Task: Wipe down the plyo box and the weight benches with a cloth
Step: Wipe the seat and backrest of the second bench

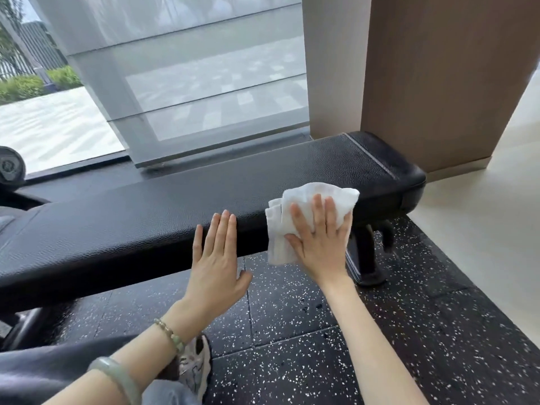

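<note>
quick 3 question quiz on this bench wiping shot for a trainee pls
1. True or false: the right hand presses the cloth against the bench with straight fingers.
2. What does the left hand touch? A the cloth, B the bench's near edge, C nothing.
3. Which wrist wears the bracelets?

Key: 1 true; 2 B; 3 left.
</note>
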